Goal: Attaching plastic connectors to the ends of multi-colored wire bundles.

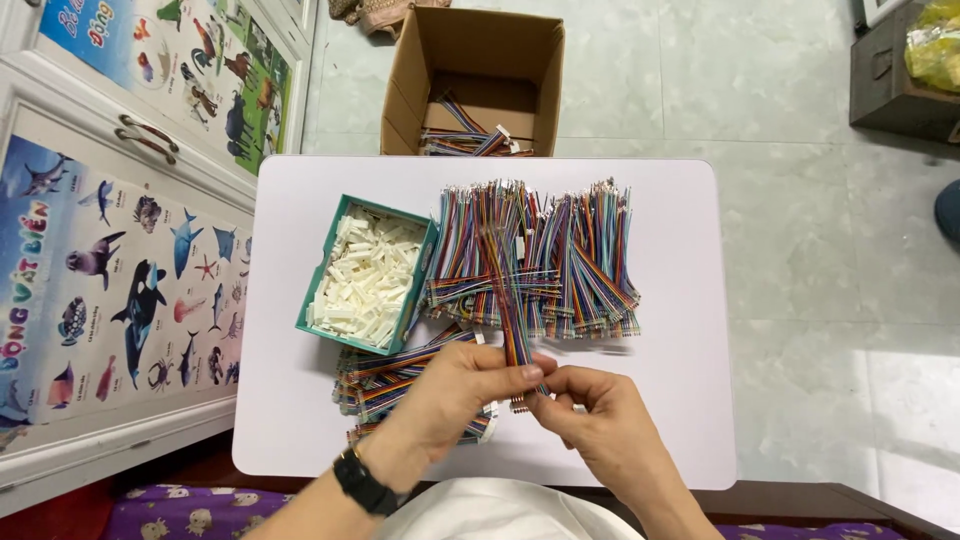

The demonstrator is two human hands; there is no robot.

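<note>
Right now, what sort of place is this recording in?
Probably a home used for piecework. A small white table sits on a tiled floor beside a cabinet hung with children's animal posters, with a cardboard box of wire bundles behind.

Rainbow-striped ribbon cables, white connectors (teal tray), white table

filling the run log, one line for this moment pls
left hand pinches ribbon cable | right hand at its end | teal box left
</note>
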